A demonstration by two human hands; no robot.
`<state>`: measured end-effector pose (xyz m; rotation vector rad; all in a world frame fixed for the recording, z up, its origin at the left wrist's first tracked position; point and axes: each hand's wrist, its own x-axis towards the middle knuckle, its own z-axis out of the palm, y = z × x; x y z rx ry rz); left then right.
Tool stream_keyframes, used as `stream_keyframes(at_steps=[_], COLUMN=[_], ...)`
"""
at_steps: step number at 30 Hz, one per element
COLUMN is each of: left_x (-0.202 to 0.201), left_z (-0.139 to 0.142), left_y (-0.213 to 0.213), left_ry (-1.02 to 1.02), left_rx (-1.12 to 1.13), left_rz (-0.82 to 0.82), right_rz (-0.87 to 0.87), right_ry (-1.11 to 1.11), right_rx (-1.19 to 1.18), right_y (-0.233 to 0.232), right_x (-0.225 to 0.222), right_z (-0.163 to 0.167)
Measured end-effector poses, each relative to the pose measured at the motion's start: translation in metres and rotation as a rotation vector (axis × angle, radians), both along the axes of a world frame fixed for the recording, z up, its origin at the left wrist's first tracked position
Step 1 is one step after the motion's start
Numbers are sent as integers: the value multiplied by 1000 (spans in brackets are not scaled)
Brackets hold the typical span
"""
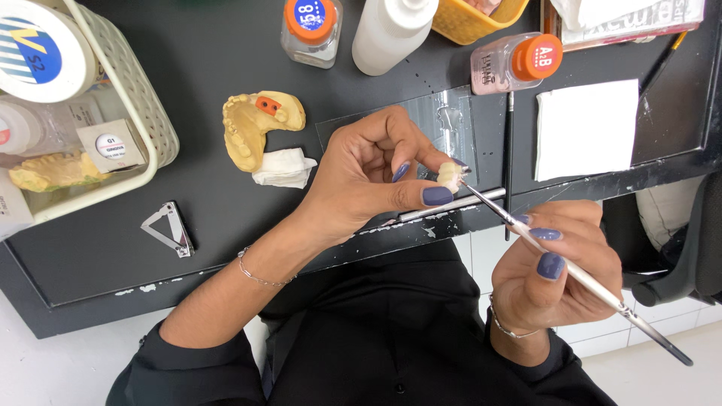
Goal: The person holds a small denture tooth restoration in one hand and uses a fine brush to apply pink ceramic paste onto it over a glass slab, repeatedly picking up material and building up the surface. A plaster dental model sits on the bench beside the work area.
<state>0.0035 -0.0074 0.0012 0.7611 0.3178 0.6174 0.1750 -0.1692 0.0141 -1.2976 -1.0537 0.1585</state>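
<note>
On the left of the dark desk [210,53] sits a cream plastic basket [143,105]. In it are a big round white tub [34,49], small clear bottles and a yellow tooth mould [53,171]. At the far edge stand a small jar with an orange lid [310,26], a white squeeze bottle [391,30] and a yellow basket [477,19]. A second orange-lid jar [515,62] lies on its side, and it looks like it has pale pink powder inside.

The left hand [368,173] is curled, and its thumb and fingers pinch a little white tooth piece [450,176]. The right hand [553,267] is closed around a thin metal brush [594,286], held like a pencil. The brush tip touches the tooth piece, which is up in the air above the near edge of the desk, over a clear glass plate [444,120].

Another yellow jaw mould [256,124] lies on the desk to the left of the hands, next to a crumpled tissue [284,168]. A white paper square [587,128] lies to the right.
</note>
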Motion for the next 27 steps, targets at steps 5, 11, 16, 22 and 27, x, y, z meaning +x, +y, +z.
stream_keyframes(at_steps=[5,11,16,22,27], left_x=[1,0,0,0,0], left_z=[0,1,2,2,2], left_y=[0,0,-1,0,0], left_ry=[-10,-5,24,18,0], left_rx=[-7,-5,32,24,28], left_rz=[0,-9,-16,-19,-17], right_rz=[-5,-36,9,30,29], right_ry=[-31,-77,-252,-338,-344], right_rx=[-7,30,-8,-67,-125], right_y=[0,0,-2,-2,-4], right_x=[1,4,6,7,3], right_z=[2,10,14,15,18])
